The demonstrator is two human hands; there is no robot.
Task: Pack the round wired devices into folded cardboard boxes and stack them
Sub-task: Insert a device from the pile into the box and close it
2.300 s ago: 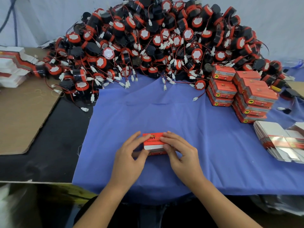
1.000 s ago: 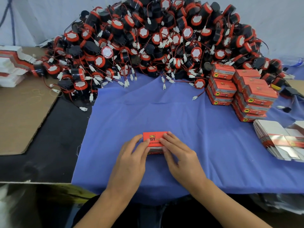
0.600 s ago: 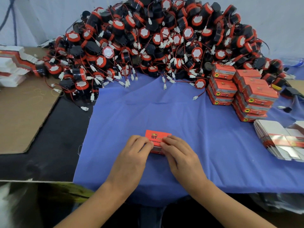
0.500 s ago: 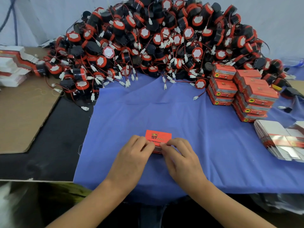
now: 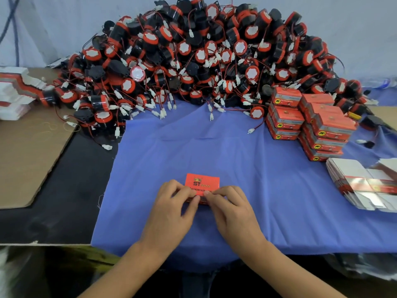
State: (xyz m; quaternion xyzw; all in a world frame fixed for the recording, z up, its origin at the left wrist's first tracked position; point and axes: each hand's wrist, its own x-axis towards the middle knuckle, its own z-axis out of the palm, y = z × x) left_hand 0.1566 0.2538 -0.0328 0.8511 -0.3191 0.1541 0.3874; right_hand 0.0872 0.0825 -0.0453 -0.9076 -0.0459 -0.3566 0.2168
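One box — left hand, right hand pinching

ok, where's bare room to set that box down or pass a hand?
Widest free patch: blue cloth between the device pile and the red box that the left hand and right hand hold. Cloth between the right hand and the flat blanks. Bare too: black tabletop between cloth and cardboard sheet. Crowded: the back under the pile, and round the stacked boxes.
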